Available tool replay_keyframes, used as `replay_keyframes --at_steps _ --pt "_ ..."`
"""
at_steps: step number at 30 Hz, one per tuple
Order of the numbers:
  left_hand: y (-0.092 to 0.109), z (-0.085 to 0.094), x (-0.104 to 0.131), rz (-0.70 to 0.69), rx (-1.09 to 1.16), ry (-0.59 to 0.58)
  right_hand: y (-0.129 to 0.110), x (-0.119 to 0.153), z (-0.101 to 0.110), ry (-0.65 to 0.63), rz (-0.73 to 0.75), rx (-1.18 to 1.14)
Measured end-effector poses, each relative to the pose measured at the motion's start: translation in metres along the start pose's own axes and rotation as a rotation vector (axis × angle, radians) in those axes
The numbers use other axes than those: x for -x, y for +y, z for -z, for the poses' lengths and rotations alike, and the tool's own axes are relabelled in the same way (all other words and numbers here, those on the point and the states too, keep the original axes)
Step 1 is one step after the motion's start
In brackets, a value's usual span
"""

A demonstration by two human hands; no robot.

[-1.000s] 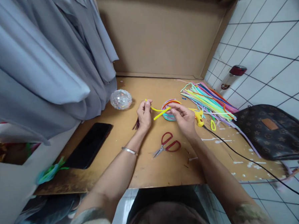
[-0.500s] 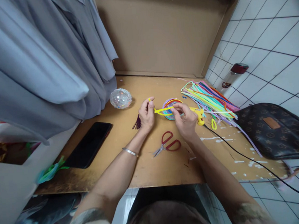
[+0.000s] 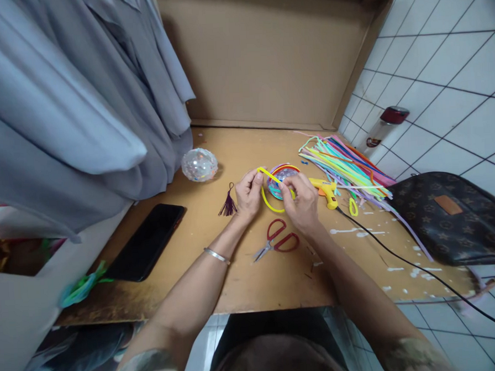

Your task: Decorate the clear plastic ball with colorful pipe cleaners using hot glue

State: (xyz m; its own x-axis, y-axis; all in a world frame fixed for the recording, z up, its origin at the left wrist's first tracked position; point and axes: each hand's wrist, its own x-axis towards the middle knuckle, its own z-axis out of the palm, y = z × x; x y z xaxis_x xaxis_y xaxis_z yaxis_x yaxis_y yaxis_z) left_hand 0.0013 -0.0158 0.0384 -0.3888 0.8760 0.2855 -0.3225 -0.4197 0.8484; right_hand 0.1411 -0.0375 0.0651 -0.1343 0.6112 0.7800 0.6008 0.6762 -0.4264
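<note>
A yellow pipe cleaner stretches between my two hands, with part of it curving down in a loop beneath them. My left hand pinches one end between thumb and fingers. My right hand is closed on it farther along, to the right. Behind the hands lies a round multicoloured coil, partly covered by my right hand. Red-handled scissors rest on the table below the hands. A dark purple tassel lies just left of my left hand.
A yellow glue gun with a black cord lies right of my right hand. Beyond it are a bundle of coloured pipe cleaners, a bottle and a brown bag. A clear ball and a black phone are at left.
My right hand has shifted left and my left hand slightly right, so they are closer together. The yellow pipe cleaner now hangs in a wider loop, and the tassel is more exposed.
</note>
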Motion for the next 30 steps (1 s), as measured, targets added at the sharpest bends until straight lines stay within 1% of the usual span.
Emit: replay_keyframes --at_steps 2,4,8,14,18,21,23,25,27,30 --pt "0.0 0.0 0.001 -0.081 -0.061 -0.054 0.0 0.001 -0.001 -0.005 0.001 -0.017" --pt "0.001 0.0 0.002 -0.12 -0.087 -0.077 0.001 0.002 -0.002 -0.022 -0.013 -0.014" --pt "0.005 -0.003 0.003 -0.108 -0.068 -0.086 0.003 0.004 -0.004 -0.044 -0.034 -0.012" --pt "0.014 -0.008 0.007 -0.029 -0.009 -0.096 0.004 0.005 -0.007 -0.06 -0.037 -0.01" --pt "0.012 -0.008 0.007 -0.05 -0.021 -0.116 0.004 0.006 -0.008 -0.072 -0.04 -0.001" --pt "0.005 -0.007 0.001 -0.038 -0.001 -0.067 0.004 0.006 -0.008 -0.082 -0.059 0.001" --pt "0.001 -0.005 -0.006 -0.021 0.056 0.009 0.004 0.006 -0.009 -0.09 -0.095 -0.009" --pt "-0.002 -0.003 -0.014 0.019 0.127 0.091 0.005 0.005 -0.011 -0.105 -0.163 -0.055" --pt "-0.003 0.0 -0.022 0.073 0.193 0.157 0.005 0.003 -0.012 -0.123 -0.252 -0.177" --pt "-0.003 0.005 -0.03 0.189 0.282 0.197 0.004 -0.001 -0.013 -0.146 -0.415 -0.467"
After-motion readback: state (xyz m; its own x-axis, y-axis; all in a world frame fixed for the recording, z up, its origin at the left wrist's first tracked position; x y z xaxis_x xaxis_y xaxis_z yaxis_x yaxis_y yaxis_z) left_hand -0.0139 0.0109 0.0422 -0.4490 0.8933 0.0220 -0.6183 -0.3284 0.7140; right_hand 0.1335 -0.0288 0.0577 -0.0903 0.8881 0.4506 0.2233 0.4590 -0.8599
